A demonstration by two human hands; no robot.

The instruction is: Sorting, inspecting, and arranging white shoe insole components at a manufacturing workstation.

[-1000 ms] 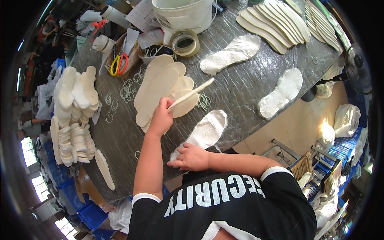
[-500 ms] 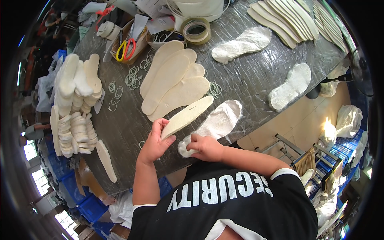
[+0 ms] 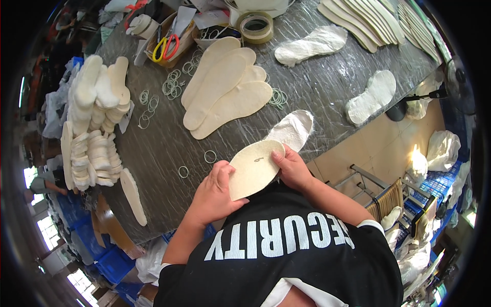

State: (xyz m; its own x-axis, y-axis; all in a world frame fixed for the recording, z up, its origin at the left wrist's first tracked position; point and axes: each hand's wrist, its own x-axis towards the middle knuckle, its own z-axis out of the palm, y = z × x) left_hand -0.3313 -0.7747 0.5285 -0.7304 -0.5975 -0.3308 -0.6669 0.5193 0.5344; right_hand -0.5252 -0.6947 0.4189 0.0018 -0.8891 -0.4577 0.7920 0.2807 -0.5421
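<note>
Cream insole (image 3: 253, 171) — pinched by left hand (image 3: 212, 195) and right hand (image 3: 295, 169) — hides part of the white insole (image 3: 293, 128).

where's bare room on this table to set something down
Bare table shows between the lone insole and two loose rubber bands, and between the two white insoles at right. Crowded: around the scissors and tape roll, and where the left hand and right hand hold an insole.

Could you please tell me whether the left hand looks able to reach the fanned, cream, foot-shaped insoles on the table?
Probably yes: only a thin, pale green ring appears to lie between the left hand and the fanned insoles, though that hand's grip is on another cream insole.
</note>
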